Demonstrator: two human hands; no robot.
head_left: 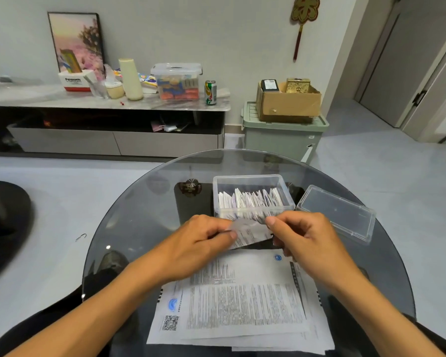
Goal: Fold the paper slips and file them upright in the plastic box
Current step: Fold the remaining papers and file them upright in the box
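A clear plastic box (252, 180) stands on the round glass table (144, 202), with several folded paper slips (250, 199) filed upright inside. Just in front of it, both hands hold one small white paper slip (250, 234) above the table. My left hand (198, 238) pinches its left edge between thumb and fingers. My right hand (301, 235) pinches its right edge, thumb on top. The slip is bent between them. A stack of printed paper sheets (240, 307) lies flat under my forearms at the near edge.
The box's clear lid (337, 212) lies to the right of the box. A metal table fitting (191, 185) shows through the glass left of the box. Beyond the table are a low cabinet (108, 104) with clutter and a green bin (283, 135) bearing a cardboard box.
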